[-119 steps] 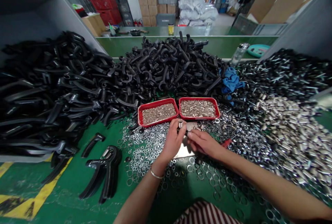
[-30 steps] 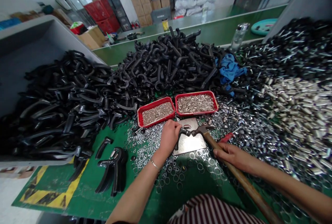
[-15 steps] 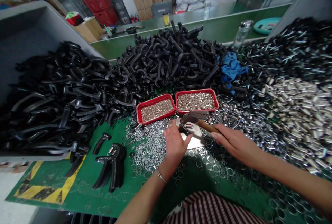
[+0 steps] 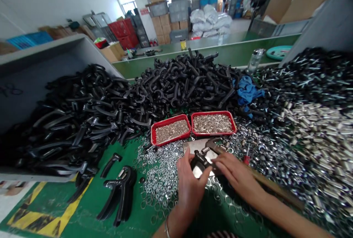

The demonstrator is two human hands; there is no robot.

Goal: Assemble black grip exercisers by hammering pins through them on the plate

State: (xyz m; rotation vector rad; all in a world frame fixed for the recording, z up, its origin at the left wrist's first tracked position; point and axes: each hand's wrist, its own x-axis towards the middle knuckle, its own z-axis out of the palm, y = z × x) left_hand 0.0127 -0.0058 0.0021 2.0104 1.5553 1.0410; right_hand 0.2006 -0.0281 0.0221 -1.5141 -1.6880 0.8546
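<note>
My left hand (image 4: 189, 179) curls around a black hand-grip handle (image 4: 202, 159), thumb on its near side and fingers on its left. Beneath the handle is a flat metal plate (image 4: 190, 145), partly covered by my hands. My right hand (image 4: 237, 177) is closed at the handle's right end; its fingertips are pressed together and what they pinch is hidden. A hammer (image 4: 275, 186) with a wooden shaft lies under my right hand and forearm, its head (image 4: 212, 142) on the plate. A small silver spring (image 4: 205, 150) shows beside the handle.
Two red trays (image 4: 190, 129) of small metal pins stand behind the plate. Loose washers (image 4: 160, 179) and rings spread around it. Black handles (image 4: 179, 80) pile up behind, silver cylinders (image 4: 317, 131) at right. An assembled hand grip (image 4: 121, 194) lies left; a red-handled screwdriver (image 4: 246, 159) lies right.
My right hand has let go of the hammer, which now lies down, and has moved in to the handle. The view has tilted upward. My left hand still holds the handle.
</note>
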